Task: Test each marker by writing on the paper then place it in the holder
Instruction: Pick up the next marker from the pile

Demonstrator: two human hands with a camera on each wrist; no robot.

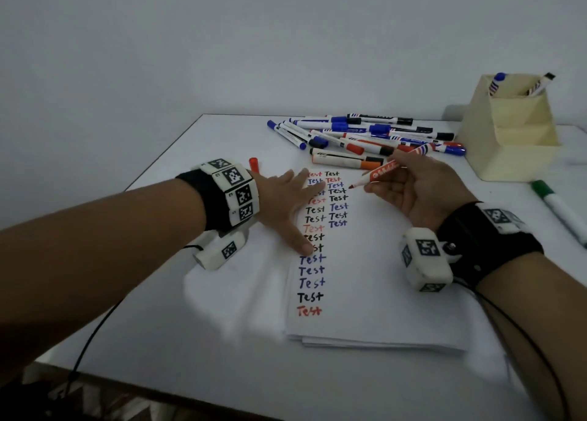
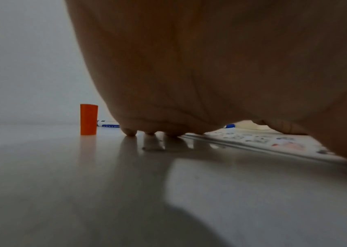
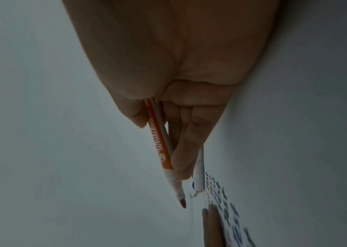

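left hand [image 1: 287,206]: fingers straight and spread, palm down, pressing flat on the left side of the paper [image 1: 374,293]; it holds nothing.
right hand [image 1: 416,187]: fingers curled round an uncapped orange marker [image 1: 386,169], tip pointing left and down, just above the paper beside the top rows of writing.
orange cap [image 1: 253,164]: stands upright on the table [image 1: 158,309], just beyond the left wrist, apart from the hand.
paper: a thin stack near the front edge of the table, with two columns of the word "test" in red, blue and black.
marker pile [image 1: 365,133]: many capped markers, blue, black and orange-red, lying crossed near the back edge of the table.
holder [image 1: 511,128]: cream, angular, at the back right corner; two markers stand in it.
green marker [image 1: 559,209]: lies near the right edge of the table, in front of the holder.
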